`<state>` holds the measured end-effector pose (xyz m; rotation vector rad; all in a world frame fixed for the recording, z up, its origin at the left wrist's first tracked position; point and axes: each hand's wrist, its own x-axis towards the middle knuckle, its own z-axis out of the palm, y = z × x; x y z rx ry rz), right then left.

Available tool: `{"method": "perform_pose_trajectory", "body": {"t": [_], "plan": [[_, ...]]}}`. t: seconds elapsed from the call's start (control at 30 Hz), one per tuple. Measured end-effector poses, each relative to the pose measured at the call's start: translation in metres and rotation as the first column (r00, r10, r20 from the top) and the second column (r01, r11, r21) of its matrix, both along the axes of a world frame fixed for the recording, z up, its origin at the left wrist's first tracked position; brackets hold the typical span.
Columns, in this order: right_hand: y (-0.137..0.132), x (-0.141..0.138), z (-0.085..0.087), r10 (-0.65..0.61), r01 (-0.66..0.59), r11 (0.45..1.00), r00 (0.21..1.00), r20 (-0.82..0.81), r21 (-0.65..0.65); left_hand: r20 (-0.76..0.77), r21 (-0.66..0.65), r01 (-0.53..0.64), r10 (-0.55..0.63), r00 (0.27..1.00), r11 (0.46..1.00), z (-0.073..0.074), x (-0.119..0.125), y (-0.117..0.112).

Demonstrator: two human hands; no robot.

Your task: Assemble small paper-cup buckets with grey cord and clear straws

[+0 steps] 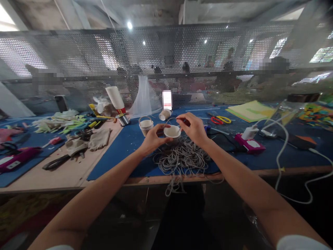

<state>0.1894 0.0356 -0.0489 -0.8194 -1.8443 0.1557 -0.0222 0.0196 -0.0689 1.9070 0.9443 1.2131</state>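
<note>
A small white paper cup [172,131] is held above the table, its opening tilted toward me. My left hand [155,139] is closed around the cup's left side. At the cup's right rim, my right hand [193,127] pinches a thin grey cord that arches over the opening. Below both hands lies a tangled heap of grey cord [183,158], some of it hanging over the table's front edge. Left of the hands stands another paper cup with a looped handle [146,126]. A further cup [165,115] lies on its side behind them.
A stack of paper cups [115,98] leans at back left, near gloves [100,139]. Scissors with red and yellow handles [220,120], a purple power strip [249,144] with a white cable and coloured sheets [251,111] are on the right. A perforated screen [166,52] stands behind.
</note>
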Motion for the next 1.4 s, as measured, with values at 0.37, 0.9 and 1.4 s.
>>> {"method": "perform_pose_trajectory", "body": {"t": [0.37,0.9,1.4], "plan": [[0.001,-0.0005,-0.0022,0.046,-0.048,0.998,0.998,-0.038,-0.045,-0.055,0.223,-0.101,0.116,0.992,0.97,-0.0027,0.0014,-0.0008],[0.0048,-0.0007,-0.0073,0.071,-0.072,0.996,0.997,-0.03,-0.044,-0.016,0.092,-0.009,0.011,1.0,0.996,-0.0085,0.0036,-0.0003],[-0.0003,0.0054,-0.0018,-0.049,0.012,0.992,0.956,0.29,0.128,0.013,0.023,0.03,-0.031,0.999,0.999,0.0005,0.0033,-0.004]]}}
